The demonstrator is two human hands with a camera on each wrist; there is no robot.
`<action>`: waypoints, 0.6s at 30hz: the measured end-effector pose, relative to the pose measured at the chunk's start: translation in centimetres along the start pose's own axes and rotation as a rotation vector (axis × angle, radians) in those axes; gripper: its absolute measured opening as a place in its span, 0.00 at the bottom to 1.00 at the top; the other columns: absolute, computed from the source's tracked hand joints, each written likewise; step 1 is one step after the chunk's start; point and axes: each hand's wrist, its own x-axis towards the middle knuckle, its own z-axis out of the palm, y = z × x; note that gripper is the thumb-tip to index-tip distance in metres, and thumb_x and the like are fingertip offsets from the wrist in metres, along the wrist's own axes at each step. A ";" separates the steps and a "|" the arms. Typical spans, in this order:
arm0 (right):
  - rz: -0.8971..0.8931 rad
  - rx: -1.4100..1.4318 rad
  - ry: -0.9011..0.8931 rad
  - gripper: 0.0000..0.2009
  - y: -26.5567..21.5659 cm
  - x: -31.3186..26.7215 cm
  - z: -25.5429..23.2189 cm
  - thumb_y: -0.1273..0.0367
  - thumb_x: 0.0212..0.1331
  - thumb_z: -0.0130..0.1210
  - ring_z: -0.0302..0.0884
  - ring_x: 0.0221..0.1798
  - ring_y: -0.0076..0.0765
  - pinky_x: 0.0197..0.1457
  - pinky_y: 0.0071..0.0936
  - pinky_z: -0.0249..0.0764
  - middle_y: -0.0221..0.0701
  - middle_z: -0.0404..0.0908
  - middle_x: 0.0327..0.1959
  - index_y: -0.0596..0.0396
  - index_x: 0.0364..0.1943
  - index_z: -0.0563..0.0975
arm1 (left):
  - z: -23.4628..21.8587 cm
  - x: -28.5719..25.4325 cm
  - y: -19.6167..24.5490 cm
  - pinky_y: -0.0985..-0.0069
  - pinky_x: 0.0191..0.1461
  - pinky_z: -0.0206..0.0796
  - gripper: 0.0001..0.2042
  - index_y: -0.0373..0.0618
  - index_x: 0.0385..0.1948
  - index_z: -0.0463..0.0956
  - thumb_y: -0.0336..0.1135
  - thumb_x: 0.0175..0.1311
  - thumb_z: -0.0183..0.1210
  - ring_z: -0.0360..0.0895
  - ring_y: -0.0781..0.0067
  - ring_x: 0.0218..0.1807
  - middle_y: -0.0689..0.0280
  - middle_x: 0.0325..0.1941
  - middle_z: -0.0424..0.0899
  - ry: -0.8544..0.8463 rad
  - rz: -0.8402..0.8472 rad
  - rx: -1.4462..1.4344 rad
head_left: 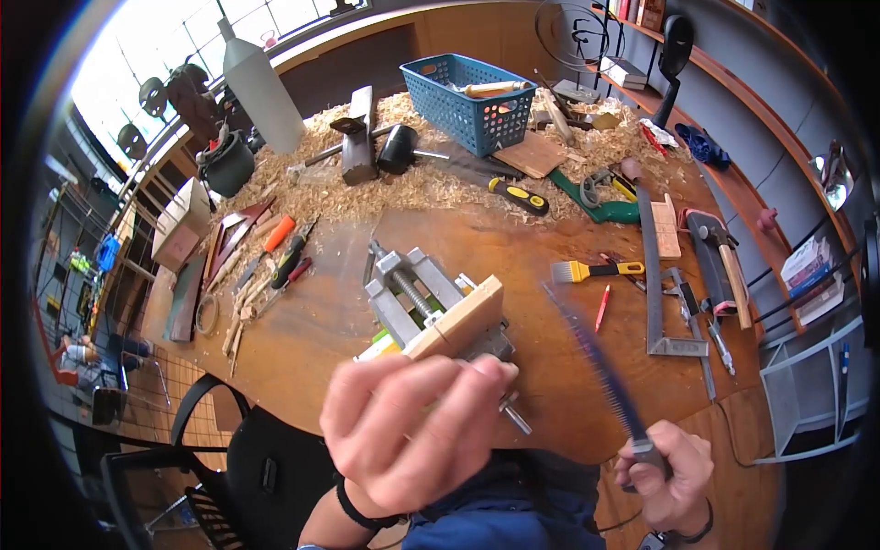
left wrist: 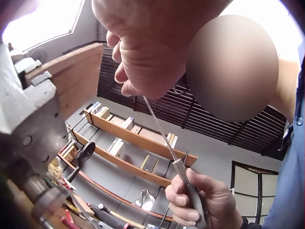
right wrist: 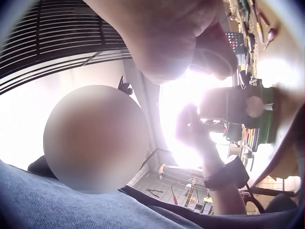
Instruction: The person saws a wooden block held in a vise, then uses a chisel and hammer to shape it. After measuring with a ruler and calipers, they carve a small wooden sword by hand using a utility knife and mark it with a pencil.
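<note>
A light wooden board point(head_left: 467, 316) stands clamped in a grey metal vise point(head_left: 390, 307) at the table's middle. My left hand point(head_left: 412, 431) is raised just on the near side of the board, blurred, its fingers loosely bent with nothing visible in them. At the lower right, my right hand point(head_left: 674, 477) grips the handle of a saw, whose narrow toothed blade point(head_left: 600, 371) points up and left, apart from the board. In the left wrist view, the right hand point(left wrist: 205, 200) holds the grey saw handle point(left wrist: 194, 198), and the board point(left wrist: 78, 76) sits left of the left hand point(left wrist: 147, 43).
A yellow-handled brush point(head_left: 596, 270), a red pencil point(head_left: 602, 308) and a metal square point(head_left: 676, 346) lie right of the vise. Chisels and knives lie to the left. Behind are wood shavings point(head_left: 330, 197), a mallet point(head_left: 398, 149) and a blue basket point(head_left: 467, 110). A black chair point(head_left: 275, 458) stands at the near left.
</note>
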 end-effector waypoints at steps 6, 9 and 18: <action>-0.568 -0.540 0.041 0.23 -0.8 3.2 1.5 0.77 0.60 0.62 0.70 0.18 0.34 0.25 0.33 0.65 0.33 0.75 0.22 0.75 0.60 0.77 | 1.9 1.6 -2.1 0.71 0.38 0.72 0.16 0.44 0.35 0.88 0.21 0.40 0.72 0.78 0.64 0.33 0.65 0.33 0.83 -0.007 -0.031 0.036; -0.536 -0.534 -0.005 0.23 -0.6 3.3 1.7 0.74 0.64 0.58 0.71 0.21 0.35 0.28 0.35 0.67 0.34 0.76 0.25 0.74 0.61 0.76 | 2.5 1.4 -2.1 0.73 0.36 0.73 0.17 0.44 0.35 0.88 0.18 0.38 0.69 0.81 0.65 0.32 0.64 0.33 0.85 -0.042 -0.060 0.016; -0.397 -0.199 -0.362 0.25 -0.1 3.3 -1.9 0.71 0.70 0.55 0.76 0.22 0.39 0.25 0.35 0.72 0.43 0.83 0.33 0.79 0.64 0.71 | 1.6 2.0 -1.4 0.73 0.32 0.69 0.14 0.44 0.37 0.87 0.22 0.45 0.70 0.79 0.66 0.28 0.59 0.30 0.84 -0.184 -0.106 0.073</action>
